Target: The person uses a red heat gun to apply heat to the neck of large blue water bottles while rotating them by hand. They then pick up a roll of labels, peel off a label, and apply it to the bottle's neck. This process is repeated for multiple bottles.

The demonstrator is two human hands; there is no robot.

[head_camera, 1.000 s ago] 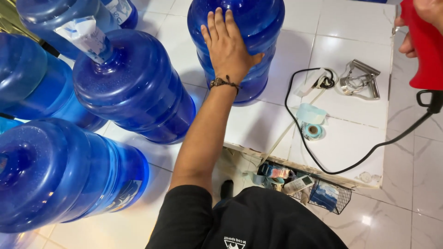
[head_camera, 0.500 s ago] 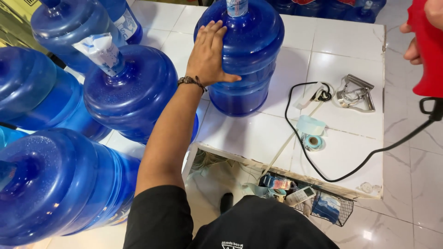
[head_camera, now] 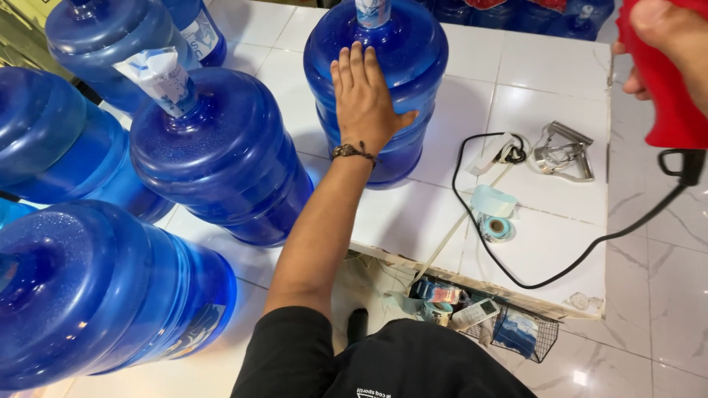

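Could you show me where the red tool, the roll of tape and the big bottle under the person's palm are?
Red tool (head_camera: pixel 667 96), head view, on its red body below the right hand.
Tape roll (head_camera: pixel 496 227), head view, on its round face.
Blue water bottle (head_camera: pixel 413 59), head view, on its shoulder beside the left hand.

The water jug (head_camera: pixel 383 81) under the left hand (head_camera: pixel 366 103) is translucent blue plastic, smooth and glossy with bright highlights. The tool (head_camera: pixel 664 81) in the right hand (head_camera: pixel 667 40) looks like matt red plastic, its cable (head_camera: pixel 590 247) black rubber. The counter (head_camera: pixel 516 81) is glazed white tile. A shiny metal clip (head_camera: pixel 564 151) lies far right.
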